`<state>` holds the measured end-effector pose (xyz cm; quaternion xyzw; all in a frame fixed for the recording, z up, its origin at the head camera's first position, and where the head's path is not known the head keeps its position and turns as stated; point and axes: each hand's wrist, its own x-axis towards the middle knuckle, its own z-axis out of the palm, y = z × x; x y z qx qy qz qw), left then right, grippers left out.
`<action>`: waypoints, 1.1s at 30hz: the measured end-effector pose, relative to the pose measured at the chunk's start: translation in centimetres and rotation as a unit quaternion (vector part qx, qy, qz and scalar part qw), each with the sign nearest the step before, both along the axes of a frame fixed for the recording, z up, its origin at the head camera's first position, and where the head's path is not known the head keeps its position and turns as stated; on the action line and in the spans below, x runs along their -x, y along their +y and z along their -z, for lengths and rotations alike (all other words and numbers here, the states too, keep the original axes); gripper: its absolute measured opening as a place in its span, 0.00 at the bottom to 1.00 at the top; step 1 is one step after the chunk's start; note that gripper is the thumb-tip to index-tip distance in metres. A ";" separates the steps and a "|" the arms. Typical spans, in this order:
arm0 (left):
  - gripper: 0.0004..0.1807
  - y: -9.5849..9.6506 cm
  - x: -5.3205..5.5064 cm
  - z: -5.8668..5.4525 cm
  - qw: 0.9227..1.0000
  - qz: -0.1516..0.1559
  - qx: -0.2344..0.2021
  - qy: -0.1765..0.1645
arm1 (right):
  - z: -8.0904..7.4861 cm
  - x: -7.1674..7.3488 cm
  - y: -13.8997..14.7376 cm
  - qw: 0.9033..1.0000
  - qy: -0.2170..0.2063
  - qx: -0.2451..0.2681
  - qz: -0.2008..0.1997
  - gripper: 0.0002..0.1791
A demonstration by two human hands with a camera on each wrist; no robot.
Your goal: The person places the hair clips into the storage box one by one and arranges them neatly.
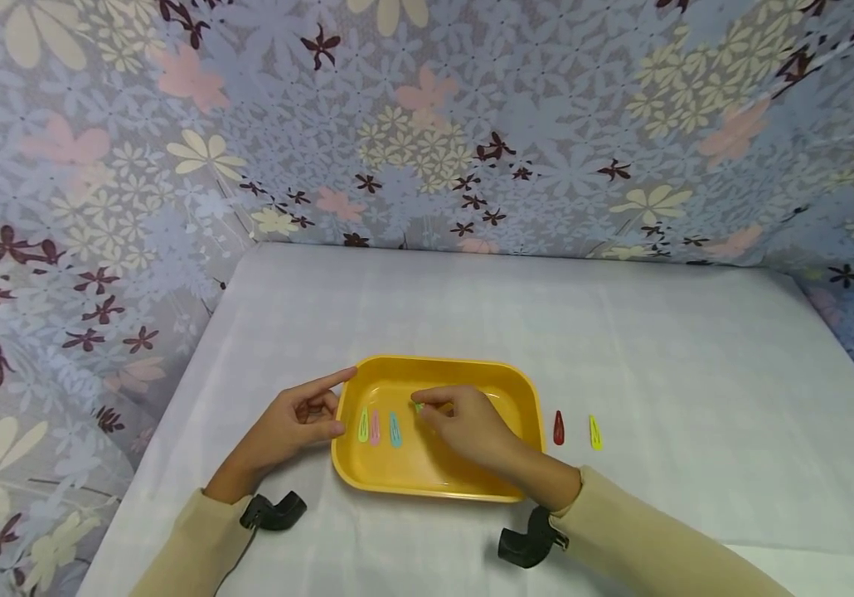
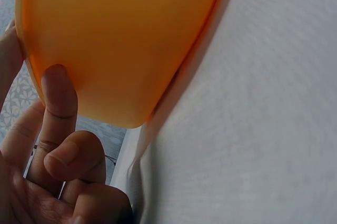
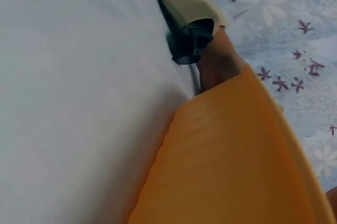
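A yellow tray lies on the white-covered table. My left hand touches its left side, one finger reaching the rim at the back-left corner. In the left wrist view, a fingertip rests against the outer wall, with other fingers bent below. Over the tray's middle, my right hand pinches a small green hair clip, mostly covered by the fingers. Inside the tray at left lie a light green hair clip, a pink hair clip and a blue hair clip, side by side.
Right of the tray, a dark red hair clip and a yellow hair clip lie on the white cloth. Flower-patterned fabric rises behind the table. A black wrist mount sits near each sleeve cuff.
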<state>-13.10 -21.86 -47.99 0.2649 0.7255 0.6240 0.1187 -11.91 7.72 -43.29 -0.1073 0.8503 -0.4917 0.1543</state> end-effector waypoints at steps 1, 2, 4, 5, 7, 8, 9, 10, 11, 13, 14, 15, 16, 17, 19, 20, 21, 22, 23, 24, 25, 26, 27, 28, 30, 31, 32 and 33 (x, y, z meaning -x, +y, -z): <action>0.38 0.0 0.0 0.0 1.000 0.000 0.000 0.000 | 0.1 0.1 -0.1 1.000 0.004 -0.008 -0.004 0.14; 0.38 0.0 0.0 0.1 1.000 0.000 0.001 0.002 | 0.2 0.1 -0.3 1.000 0.010 -0.017 -0.008 0.14; 0.38 0.0 0.1 0.1 1.000 0.000 0.000 0.006 | 0.4 0.2 -0.4 0.999 0.020 -0.030 -0.018 0.14; 0.38 0.0 0.1 0.1 1.000 0.001 -0.001 0.007 | 0.4 0.2 -0.4 0.999 0.025 -0.036 -0.022 0.14; 0.38 0.0 0.2 0.0 1.000 0.003 -0.003 0.009 | 0.6 0.2 -0.5 0.998 0.036 -0.043 -0.029 0.14; 0.38 0.0 0.2 0.0 1.000 0.004 -0.004 0.008 | 0.6 0.2 -0.5 0.998 0.041 -0.047 -0.033 0.14; 0.38 0.0 0.2 0.0 1.000 0.006 -0.006 0.005 | 0.7 0.2 -0.6 0.997 0.044 -0.048 -0.037 0.14; 0.38 0.0 0.2 0.0 1.000 0.007 -0.008 0.003 | 0.7 0.3 -0.6 0.997 0.045 -0.049 -0.040 0.14; 0.38 0.0 0.1 0.0 1.000 0.008 -0.009 0.000 | 0.8 0.3 -0.7 0.997 0.048 -0.051 -0.044 0.14; 0.38 0.0 0.1 0.0 1.000 0.009 -0.012 -0.006 | 0.9 0.4 -0.8 0.996 0.048 -0.055 -0.051 0.14; 0.38 0.0 0.1 0.0 1.000 0.008 -0.013 -0.009 | 1.0 0.4 -0.8 0.996 0.047 -0.055 -0.056 0.14; 0.38 0.0 0.0 0.0 1.000 0.008 -0.014 -0.011 | 1.0 0.5 -0.8 0.996 0.045 -0.057 -0.058 0.15; 0.38 0.0 0.0 0.0 1.000 0.007 -0.014 -0.013 | 1.1 0.5 -0.8 0.995 0.043 -0.061 -0.060 0.14; 0.38 0.0 0.0 0.0 1.000 0.006 -0.014 -0.016 | 1.2 0.5 -0.8 0.995 0.042 -0.065 -0.062 0.14; 0.38 0.1 0.0 0.0 1.000 0.006 -0.015 -0.018 | 1.2 0.4 -0.7 0.994 0.044 -0.072 -0.065 0.13; 0.38 0.0 0.0 0.0 1.000 0.005 -0.015 -0.018 | 1.2 0.4 -0.7 0.994 0.044 -0.073 -0.066 0.13; 0.38 0.0 0.0 -0.1 1.000 0.005 -0.014 -0.018 | 1.2 0.4 -0.8 0.994 0.044 -0.075 -0.066 0.13; 0.38 0.0 0.0 -0.1 1.000 0.004 -0.014 -0.017 | 1.2 0.3 -0.8 0.994 0.045 -0.076 -0.067 0.13; 0.38 -0.1 0.0 -0.1 1.000 0.004 -0.014 -0.017 | 1.1 0.3 -0.8 0.994 0.046 -0.076 -0.068 0.13; 0.38 -0.1 0.0 -0.1 1.000 0.003 -0.013 -0.016 | 1.1 0.3 -0.8 0.993 0.048 -0.077 -0.069 0.13; 0.38 -0.1 0.0 -0.1 1.000 0.002 -0.013 -0.016 | 1.1 0.3 -0.8 0.993 0.050 -0.077 -0.069 0.13; 0.38 -0.1 0.0 -0.1 1.000 0.002 -0.012 -0.015 | 1.1 0.2 -0.8 0.993 0.052 -0.078 -0.070 0.13; 0.38 -0.2 0.0 -0.1 1.000 0.002 -0.011 -0.013 | 1.1 0.2 -0.8 0.993 0.057 -0.079 -0.071 0.13; 0.38 -0.2 0.0 -0.1 1.000 0.003 -0.010 -0.012 | 1.1 0.1 -0.8 0.992 0.060 -0.080 -0.072 0.13; 0.38 -0.1 0.0 0.0 1.000 0.004 -0.008 -0.011 | 1.1 -0.1 -0.7 0.992 0.065 -0.083 -0.071 0.14; 0.38 -0.1 0.0 0.0 1.000 0.005 -0.008 -0.011 | 1.1 -0.1 -0.7 0.992 0.066 -0.083 -0.068 0.14; 0.38 -0.1 0.0 0.0 1.000 0.006 -0.007 -0.010 | 1.0 -0.2 -0.6 0.993 0.065 -0.081 -0.063 0.14; 0.38 -0.1 -0.1 0.0 1.000 0.006 -0.007 -0.010 | 0.9 -0.2 -0.5 0.994 0.063 -0.076 -0.056 0.15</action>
